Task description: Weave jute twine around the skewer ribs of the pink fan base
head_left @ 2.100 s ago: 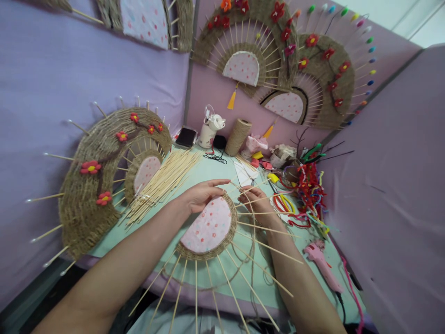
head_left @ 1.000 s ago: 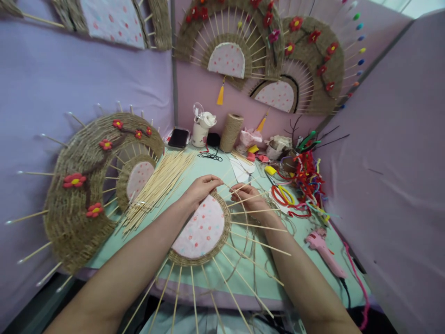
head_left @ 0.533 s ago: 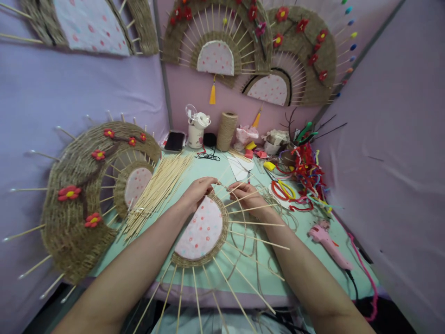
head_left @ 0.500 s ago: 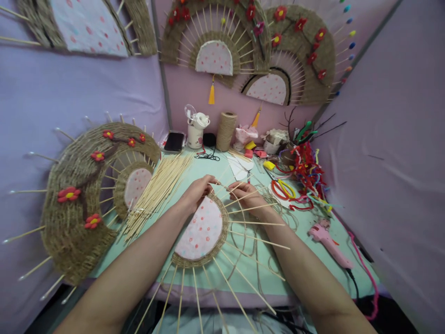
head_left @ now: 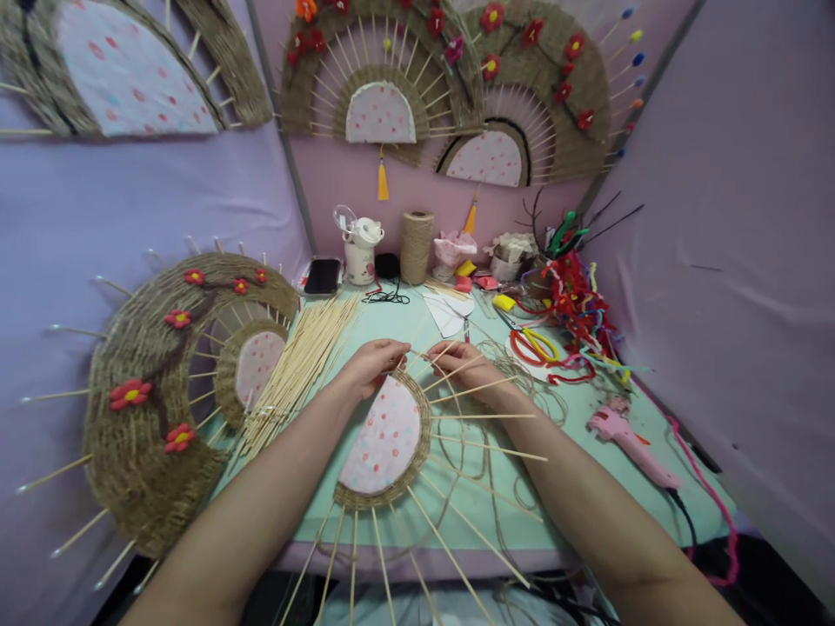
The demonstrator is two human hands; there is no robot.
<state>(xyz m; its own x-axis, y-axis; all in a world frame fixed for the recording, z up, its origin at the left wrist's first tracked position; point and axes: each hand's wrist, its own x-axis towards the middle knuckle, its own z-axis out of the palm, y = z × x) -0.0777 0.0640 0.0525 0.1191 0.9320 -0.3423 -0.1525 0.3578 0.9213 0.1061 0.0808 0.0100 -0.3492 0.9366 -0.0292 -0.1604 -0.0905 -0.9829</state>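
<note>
A half-round fan piece lies tilted between my forearms. Its centre is spotted white fabric [head_left: 384,433], edged by a woven twine band [head_left: 423,435], and thin wooden sticks [head_left: 486,416] fan outward from it. At the upper corner of the piece, my left hand [head_left: 375,363] is closed in a pinch on the twine [head_left: 419,354]. My right hand [head_left: 462,363], also closed, grips the same twine a short way to the right, among the upper sticks. Slack twine loops hang down behind the sticks. Some fingertips are hidden.
Left lies a bundle of loose sticks [head_left: 306,356] beside a finished flowered fan [head_left: 156,382]. Scissors [head_left: 531,346], pipe cleaners [head_left: 577,300] and a pink glue gun [head_left: 632,445] are on the right. A twine spool [head_left: 416,248] and a white cup [head_left: 360,259] stand at the back.
The camera view has shifted slightly. My left fingers have straightened a little along the twine, and both hands stay close together at the fan's upper corner.
</note>
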